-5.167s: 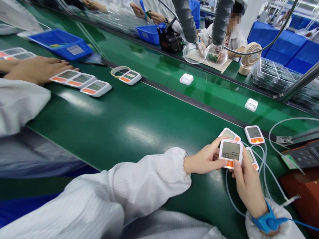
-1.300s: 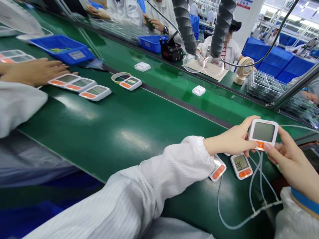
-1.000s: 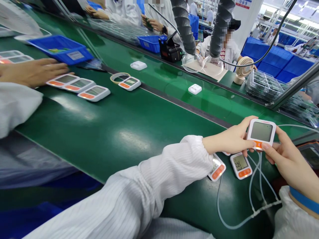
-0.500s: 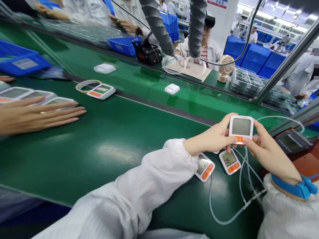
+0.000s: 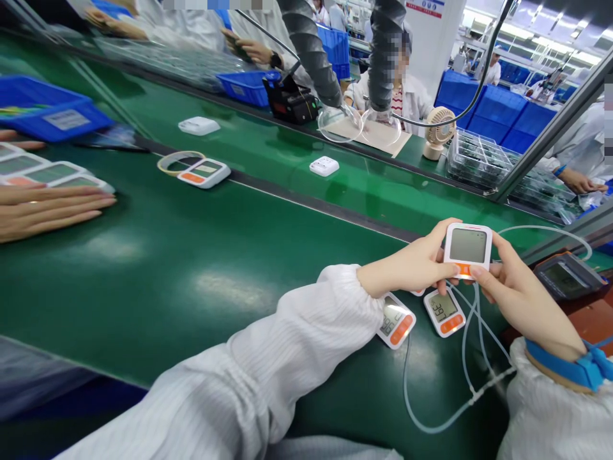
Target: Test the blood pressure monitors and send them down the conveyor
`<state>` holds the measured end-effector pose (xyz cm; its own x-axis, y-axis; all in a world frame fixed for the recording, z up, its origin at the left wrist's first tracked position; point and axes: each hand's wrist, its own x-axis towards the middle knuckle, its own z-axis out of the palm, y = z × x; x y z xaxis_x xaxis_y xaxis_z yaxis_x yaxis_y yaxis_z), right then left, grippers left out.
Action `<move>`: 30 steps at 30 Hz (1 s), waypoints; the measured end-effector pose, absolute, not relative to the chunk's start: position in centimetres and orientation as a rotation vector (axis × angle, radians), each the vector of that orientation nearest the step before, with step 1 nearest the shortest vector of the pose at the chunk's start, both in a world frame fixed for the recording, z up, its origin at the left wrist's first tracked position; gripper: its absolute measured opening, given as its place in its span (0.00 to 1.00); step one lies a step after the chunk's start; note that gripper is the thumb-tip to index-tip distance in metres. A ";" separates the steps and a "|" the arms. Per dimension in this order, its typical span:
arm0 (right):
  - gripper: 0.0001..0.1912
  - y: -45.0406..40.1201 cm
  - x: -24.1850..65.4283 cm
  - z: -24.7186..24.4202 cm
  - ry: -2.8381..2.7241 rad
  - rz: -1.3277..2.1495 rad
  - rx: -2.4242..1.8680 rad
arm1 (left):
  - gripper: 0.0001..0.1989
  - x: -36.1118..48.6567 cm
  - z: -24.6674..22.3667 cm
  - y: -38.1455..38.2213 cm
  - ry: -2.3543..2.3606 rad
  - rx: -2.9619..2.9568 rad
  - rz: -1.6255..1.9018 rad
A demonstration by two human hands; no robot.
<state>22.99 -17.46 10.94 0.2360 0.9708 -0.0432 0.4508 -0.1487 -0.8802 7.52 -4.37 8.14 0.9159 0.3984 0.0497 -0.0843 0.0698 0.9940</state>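
My left hand (image 5: 426,259) and my right hand (image 5: 520,287) both grip a white blood pressure monitor (image 5: 468,246), one at each side. Both thumbs rest on its orange buttons; its screen shows almost nothing. Below it on the green worktop (image 5: 215,370) lie two similar monitors with lit digits, the tilted monitor (image 5: 396,321) beside my left cuff and the other monitor (image 5: 444,312) nearer the middle. A sliver of another unit shows under my left hand. Clear air tubing (image 5: 433,427) loops over the worktop and joins at a branch (image 5: 493,385).
A co-worker's hand (image 5: 48,207) lies on a row of monitors at left. A monitor (image 5: 205,172) sits near a tape ring (image 5: 167,163). White units (image 5: 324,166) lie on the green belt. A blue bin (image 5: 48,118), a small fan (image 5: 439,131) and a gauge (image 5: 569,275) stand around.
The co-worker's hand and the row of monitors have slid left. White units on the belt have shifted left. My view has turned slightly; my hands keep the same grip.
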 end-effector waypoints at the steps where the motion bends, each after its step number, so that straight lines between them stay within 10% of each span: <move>1: 0.35 -17.5 23.0 10.9 -1.324 0.849 -1.730 | 0.41 7.5 8.2 -4.4 0.260 1.470 0.349; 30: 0.31 -17.4 23.1 10.9 -1.330 0.828 -1.700 | 0.37 7.4 8.4 -4.0 0.208 1.528 0.261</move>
